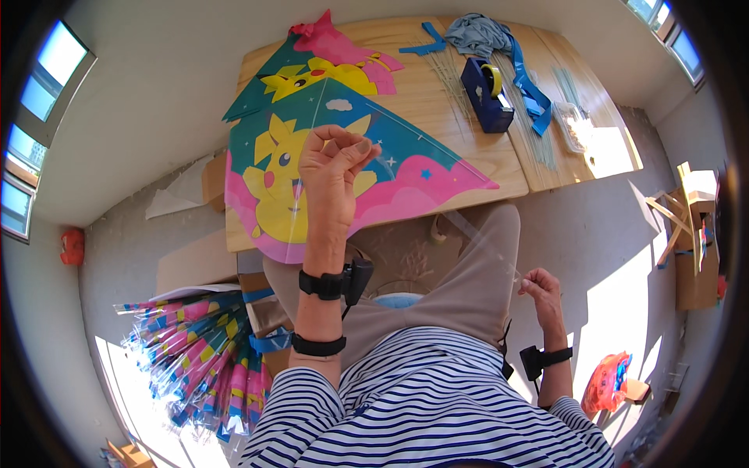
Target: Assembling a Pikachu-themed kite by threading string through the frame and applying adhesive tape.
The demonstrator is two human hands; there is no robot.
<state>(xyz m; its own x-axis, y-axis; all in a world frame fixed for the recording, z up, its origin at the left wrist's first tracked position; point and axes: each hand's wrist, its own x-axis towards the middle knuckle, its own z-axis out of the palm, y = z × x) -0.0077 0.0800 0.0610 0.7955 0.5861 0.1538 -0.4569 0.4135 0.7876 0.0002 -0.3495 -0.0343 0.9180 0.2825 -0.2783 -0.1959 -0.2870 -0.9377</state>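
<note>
A teal and pink kite [413, 193] with a yellow cartoon figure lies flat at the table's near left edge. A thin pale rod runs along its right edge. Above the kite, my left hand [337, 160] is raised with its fingers closed in a pinch; what they hold, if anything, cannot be made out. My right hand [544, 290] is low to the right, beside my knee, its fingertips pinched together. From them a clear, narrow plastic strip [485, 243] stretches across my thigh toward the table edge.
More kites [343, 54] lie behind. A blue tape dispenser [488, 93], thin rods [445, 74], blue strips [530, 86], a grey cloth [477, 35] and a clear tray [573, 125] are on the wooden table [499, 168]. Packed rolled kites [207, 343] are heaped at lower left.
</note>
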